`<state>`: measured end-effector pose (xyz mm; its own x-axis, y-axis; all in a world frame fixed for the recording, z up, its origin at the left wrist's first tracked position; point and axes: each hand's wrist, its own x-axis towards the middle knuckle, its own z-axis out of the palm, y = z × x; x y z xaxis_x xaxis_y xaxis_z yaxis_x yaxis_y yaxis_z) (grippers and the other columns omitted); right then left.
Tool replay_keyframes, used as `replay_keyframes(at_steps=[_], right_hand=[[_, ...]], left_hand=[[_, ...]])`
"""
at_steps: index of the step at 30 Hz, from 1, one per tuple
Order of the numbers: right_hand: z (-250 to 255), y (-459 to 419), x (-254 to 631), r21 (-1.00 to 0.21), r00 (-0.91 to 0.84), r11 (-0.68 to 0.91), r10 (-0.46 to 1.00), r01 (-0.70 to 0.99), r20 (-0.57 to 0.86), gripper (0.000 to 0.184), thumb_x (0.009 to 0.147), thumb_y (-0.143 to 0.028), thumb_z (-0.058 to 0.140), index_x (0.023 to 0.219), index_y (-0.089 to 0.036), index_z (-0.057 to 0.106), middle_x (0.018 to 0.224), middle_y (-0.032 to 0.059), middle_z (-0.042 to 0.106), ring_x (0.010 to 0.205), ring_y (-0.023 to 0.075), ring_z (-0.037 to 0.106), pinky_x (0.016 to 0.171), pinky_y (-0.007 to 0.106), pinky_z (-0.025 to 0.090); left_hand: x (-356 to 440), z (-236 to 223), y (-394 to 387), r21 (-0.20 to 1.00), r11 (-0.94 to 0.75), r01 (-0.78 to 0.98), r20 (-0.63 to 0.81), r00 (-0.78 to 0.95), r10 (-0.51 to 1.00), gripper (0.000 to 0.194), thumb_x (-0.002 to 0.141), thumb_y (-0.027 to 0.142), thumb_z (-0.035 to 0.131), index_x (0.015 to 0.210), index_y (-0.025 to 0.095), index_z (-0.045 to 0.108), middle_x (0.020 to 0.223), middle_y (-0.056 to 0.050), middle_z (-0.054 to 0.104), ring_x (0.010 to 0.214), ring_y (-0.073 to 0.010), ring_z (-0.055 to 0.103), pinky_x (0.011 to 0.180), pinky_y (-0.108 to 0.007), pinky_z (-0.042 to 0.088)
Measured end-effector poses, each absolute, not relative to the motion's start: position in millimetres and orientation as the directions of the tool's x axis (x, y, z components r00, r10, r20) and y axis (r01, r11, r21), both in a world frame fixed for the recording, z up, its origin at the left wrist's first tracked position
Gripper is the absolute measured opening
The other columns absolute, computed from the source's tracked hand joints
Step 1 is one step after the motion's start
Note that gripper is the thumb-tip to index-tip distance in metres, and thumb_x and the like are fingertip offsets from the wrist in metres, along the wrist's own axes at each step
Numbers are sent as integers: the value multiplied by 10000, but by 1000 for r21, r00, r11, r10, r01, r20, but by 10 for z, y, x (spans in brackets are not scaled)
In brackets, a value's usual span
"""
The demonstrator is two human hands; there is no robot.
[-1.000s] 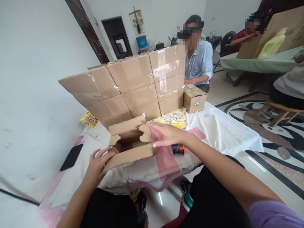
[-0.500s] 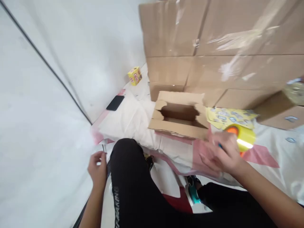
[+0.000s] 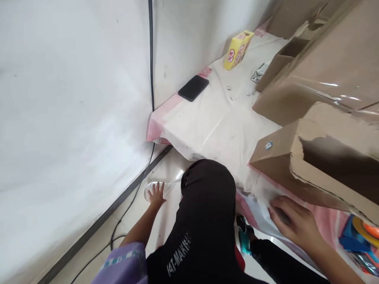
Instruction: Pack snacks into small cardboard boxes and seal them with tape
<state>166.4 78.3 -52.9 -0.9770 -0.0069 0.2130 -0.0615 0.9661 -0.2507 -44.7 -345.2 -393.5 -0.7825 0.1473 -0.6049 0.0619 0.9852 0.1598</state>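
My left hand (image 3: 156,194) is low beside my knee, fingers spread, reaching down over a pale perforated piece (image 3: 147,191) near the floor; whether it touches it I cannot tell. At the table's front edge, my right hand (image 3: 296,223) is curled, thumb against fingers. A dark, blurred patch shows between them, and I cannot make out what it is. Just above that hand stands an open cardboard box (image 3: 275,173) with its flaps up and a small blue-white sticker (image 3: 269,145) on its side. Rolls of blue tape (image 3: 352,232) and yellow tape (image 3: 361,228) lie at the right edge.
A black phone (image 3: 193,88) and a yellow printed box (image 3: 238,50) lie on the white-and-pink table cover (image 3: 207,126). Larger cardboard (image 3: 331,79) stands behind the open box. A black cable (image 3: 151,59) runs down the white wall (image 3: 74,98) to the floor.
My view has swung left and closer to the wall. The left hand went from a pinch to spread fingers. My right hand moved from beside the yellow tape to the table edge near the box.
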Motion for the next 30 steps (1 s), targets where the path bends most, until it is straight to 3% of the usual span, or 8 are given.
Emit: replay_keyframes(at_steps=[6, 10, 14, 19, 23, 24, 27, 30], right_hand=[[-538, 725, 1633, -195, -974, 981, 51, 7, 219, 82, 914, -291, 649, 896, -235, 592, 814, 50, 689, 693, 214, 683, 614, 323, 497], [-534, 690, 1621, -180, -979, 983, 66, 31, 191, 87, 935, -266, 630, 887, -227, 568, 774, 33, 652, 632, 183, 643, 587, 305, 473], [-538, 688, 1622, -195, -976, 981, 50, 8, 211, 119, 935, -222, 609, 835, -221, 545, 720, 15, 607, 613, 168, 604, 576, 292, 451], [-533, 673, 1636, -245, -941, 967, 15, -73, 337, 109, 919, -123, 602, 852, -206, 578, 733, 15, 616, 642, 150, 600, 604, 268, 448], [-535, 548, 1614, -273, -881, 957, 46, -96, 472, 141, 920, -83, 577, 837, -196, 565, 708, 6, 584, 635, 139, 561, 605, 261, 424], [-537, 501, 1598, -284, -880, 954, 54, -94, 473, 140, 929, -87, 562, 836, -192, 563, 704, 5, 573, 633, 138, 551, 608, 262, 419], [-557, 366, 1545, -202, -920, 974, -14, -101, 392, 173, 952, -125, 519, 795, -183, 564, 696, 17, 558, 657, 157, 536, 622, 283, 397], [-595, 307, 1511, -72, -941, 994, -57, -85, 332, 241, 965, -156, 492, 734, -181, 556, 693, 36, 556, 687, 180, 533, 639, 305, 374]], left_hand=[[-569, -4162, -3362, 82, 994, 65, -678, -728, 104, 481, 954, 360, 645, 1390, 189, 539, 1443, -134, 529, 1243, -296, 579, 1016, -533, 525], [-508, -3975, -3367, 113, 993, 45, -678, -727, 110, 399, 960, 377, 638, 1296, 166, 599, 1316, -120, 616, 1152, -260, 631, 975, -496, 550], [-496, -3486, -3517, 272, 958, 96, -598, -763, 246, 368, 987, 353, 578, 1304, 171, 618, 1133, -114, 722, 1006, -247, 704, 912, -471, 575], [-530, -2599, -3954, 527, 815, 240, -269, -863, 428, 394, 998, 435, 420, 1220, 240, 680, 951, -97, 791, 847, -286, 749, 771, -401, 597], [-797, -1739, -3886, 663, 584, 469, 186, -858, 479, 293, 946, 445, 547, 1134, 290, 708, 1214, -74, 749, 1130, -280, 694, 1011, -450, 548], [-906, -1491, -3740, 687, 440, 579, 333, -788, 517, 255, 943, 383, 579, 1131, 281, 717, 1216, -86, 745, 1149, -282, 683, 1026, -469, 541], [-1289, -721, -3020, 535, 147, 832, 644, -514, 567, 207, 941, 266, 594, 1099, 268, 729, 1171, -83, 757, 1196, -260, 651, 1089, -490, 498], [-1701, -119, -2111, 318, 139, 938, 602, -313, 734, 310, 959, 167, 503, 1108, 286, 747, 1421, -54, 632, 1467, -257, 400, 1255, -567, 229]])
